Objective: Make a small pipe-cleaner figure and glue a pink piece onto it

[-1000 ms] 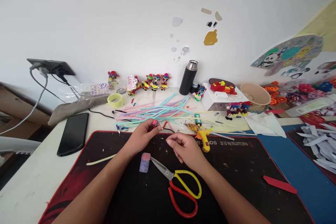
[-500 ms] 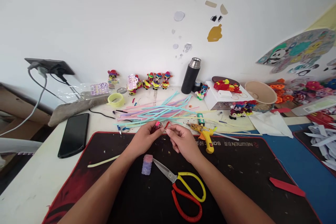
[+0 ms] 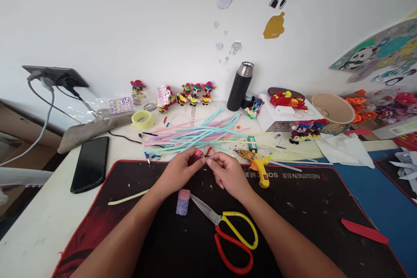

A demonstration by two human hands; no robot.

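My left hand [image 3: 181, 167] is closed round a small piece with a bright pink tip [image 3: 198, 153]; most of it is hidden by the fingers. Close beside it, my right hand [image 3: 228, 173] pinches near a bent bit of red pipe cleaner [image 3: 209, 150], the thumbs and fingertips of both hands almost meeting. What exactly the right fingertips grip is too small to make out. Below the hands lie scissors [image 3: 213, 217] with one yellow and one red handle, blades closed, and a ribbed pink and purple block [image 3: 183, 202]. Past the fingers spreads a heap of pastel pipe cleaners [image 3: 195, 134].
A yellow glue gun [image 3: 260, 167] rests right of my hands on the black mat [image 3: 293, 217]. Along the wall stand small pipe-cleaner dolls [image 3: 195, 94], a black flask [image 3: 240, 87] and a white box [image 3: 267, 113]. A phone [image 3: 90, 164] and yellow tape [image 3: 142, 119] are at left.
The view has tilted down and shifted slightly. Both hands stay together, with the right fingertips a little closer to the left thumb and the red pipe cleaner bit turned.
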